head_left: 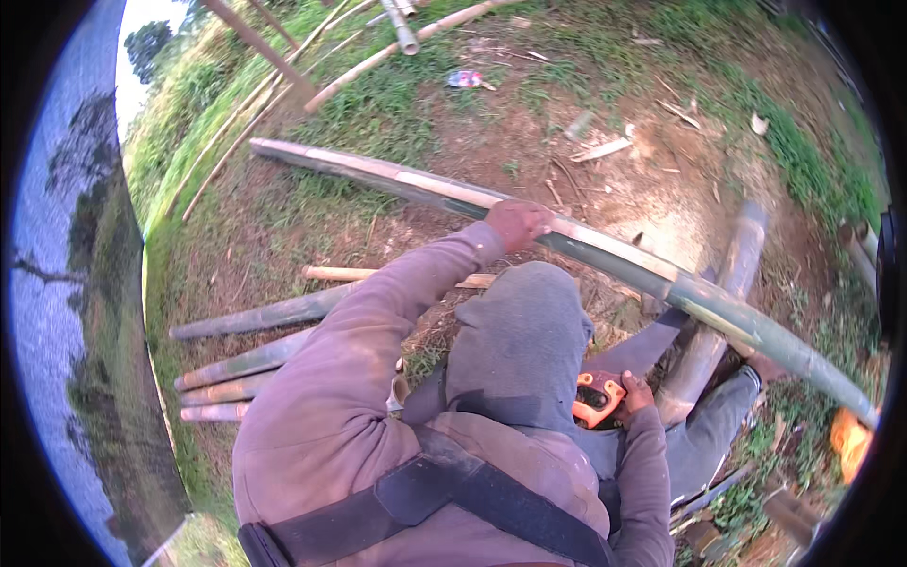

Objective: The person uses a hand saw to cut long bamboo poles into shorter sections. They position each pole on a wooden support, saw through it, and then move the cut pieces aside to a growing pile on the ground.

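Note:
A long green bamboo pole (614, 257) with a pale stripped band runs slantwise from the far left to the right. My left hand (518, 224) is closed over its middle, fingers curled across the top. Toward its right end, the pole lies across a thick bamboo log (715, 307). Low beside my lap, my right hand (635, 391) grips an orange-handled tool, apparently a handsaw (593, 409); its blade does not show. A grey hood (520, 335) stands between my two arms and hides part of the ground.
Several cut bamboo poles (260, 314) lie at the left. Thin poles and a post (260, 45) stand at the far left. Wood chips (602, 149) and a crumpled wrapper (465, 79) litter the ground. An orange object (851, 439) is at the right edge.

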`<state>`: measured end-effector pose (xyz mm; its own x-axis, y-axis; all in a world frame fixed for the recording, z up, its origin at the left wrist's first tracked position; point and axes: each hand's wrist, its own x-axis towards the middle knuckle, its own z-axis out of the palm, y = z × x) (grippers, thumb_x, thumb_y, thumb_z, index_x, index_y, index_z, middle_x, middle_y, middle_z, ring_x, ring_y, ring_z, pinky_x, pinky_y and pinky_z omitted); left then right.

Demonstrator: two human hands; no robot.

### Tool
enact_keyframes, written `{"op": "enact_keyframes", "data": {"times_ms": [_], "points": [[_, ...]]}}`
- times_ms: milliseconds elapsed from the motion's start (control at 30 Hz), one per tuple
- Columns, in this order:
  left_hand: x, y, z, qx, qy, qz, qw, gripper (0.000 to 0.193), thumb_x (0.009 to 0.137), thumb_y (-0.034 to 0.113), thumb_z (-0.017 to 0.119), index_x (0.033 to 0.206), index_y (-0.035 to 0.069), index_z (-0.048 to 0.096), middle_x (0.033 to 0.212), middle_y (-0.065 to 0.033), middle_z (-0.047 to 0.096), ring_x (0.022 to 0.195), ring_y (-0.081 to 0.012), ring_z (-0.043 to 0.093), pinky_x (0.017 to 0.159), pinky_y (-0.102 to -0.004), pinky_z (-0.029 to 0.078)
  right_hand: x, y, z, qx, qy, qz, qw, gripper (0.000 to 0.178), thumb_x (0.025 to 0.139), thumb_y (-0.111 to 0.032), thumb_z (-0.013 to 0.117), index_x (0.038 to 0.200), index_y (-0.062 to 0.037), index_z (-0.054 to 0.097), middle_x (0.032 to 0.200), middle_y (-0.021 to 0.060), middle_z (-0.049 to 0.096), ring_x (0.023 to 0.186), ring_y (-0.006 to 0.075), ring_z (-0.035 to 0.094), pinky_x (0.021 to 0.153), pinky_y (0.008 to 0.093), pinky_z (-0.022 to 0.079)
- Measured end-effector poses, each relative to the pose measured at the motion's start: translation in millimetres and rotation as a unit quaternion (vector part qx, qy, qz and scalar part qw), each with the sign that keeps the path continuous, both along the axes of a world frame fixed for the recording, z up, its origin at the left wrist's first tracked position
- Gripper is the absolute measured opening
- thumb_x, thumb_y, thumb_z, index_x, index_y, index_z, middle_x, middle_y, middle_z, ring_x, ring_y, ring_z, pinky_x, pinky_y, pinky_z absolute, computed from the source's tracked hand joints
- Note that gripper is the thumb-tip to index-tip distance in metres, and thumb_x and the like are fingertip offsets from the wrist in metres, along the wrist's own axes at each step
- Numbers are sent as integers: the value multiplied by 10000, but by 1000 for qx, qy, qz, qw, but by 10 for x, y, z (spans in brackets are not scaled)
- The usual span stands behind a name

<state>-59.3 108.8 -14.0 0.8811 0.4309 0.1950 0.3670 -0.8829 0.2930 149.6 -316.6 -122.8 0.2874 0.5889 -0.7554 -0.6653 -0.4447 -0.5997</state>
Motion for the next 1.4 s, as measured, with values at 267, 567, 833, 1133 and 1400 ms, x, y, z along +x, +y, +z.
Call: {"op": "enact_keyframes", "data": {"times_ms": [267,567,833,1133,1400], "points": [[47,3,-132,-32,71,34,996,385,1014,375,630,1335,180,713,1283,-71,731,1227,-294,670,1062,-457,510,-136,-171,938,46,149,-111,982,541,1087,-513,539,1318,-29,605,1270,178,704,1119,357,710,986,536,599],[48,-25,-61,-47,140,50,988,372,1042,400,568,1350,227,683,1313,-69,700,1286,-308,633,1098,-513,469,-403,-870,1462,56,98,-167,979,420,1101,-435,538,1273,-65,634,943,96,754,697,235,716,664,384,657],[133,72,-199,-19,54,13,998,324,1010,382,605,1226,178,736,1207,-81,742,1181,-314,683,1024,-488,514,-567,-1230,2462,137,-51,-172,974,598,1014,-240,588,1531,15,431,871,23,601,736,177,634,736,427,625],[89,119,-123,-26,69,7,997,416,1038,408,614,1385,192,691,1418,-40,674,1258,-283,659,1079,-453,514,-835,-1940,3655,51,-414,-114,902,953,899,-467,748,1542,146,401,1293,209,650,1061,177,669,862,279,558],[70,150,-103,15,66,-9,998,430,1031,389,635,1390,159,686,1354,-102,709,1236,-307,674,1062,-454,527,-861,-406,2298,164,-402,-190,881,684,964,-47,606,1596,69,374,1424,138,578,1102,134,558,916,277,494]]}}
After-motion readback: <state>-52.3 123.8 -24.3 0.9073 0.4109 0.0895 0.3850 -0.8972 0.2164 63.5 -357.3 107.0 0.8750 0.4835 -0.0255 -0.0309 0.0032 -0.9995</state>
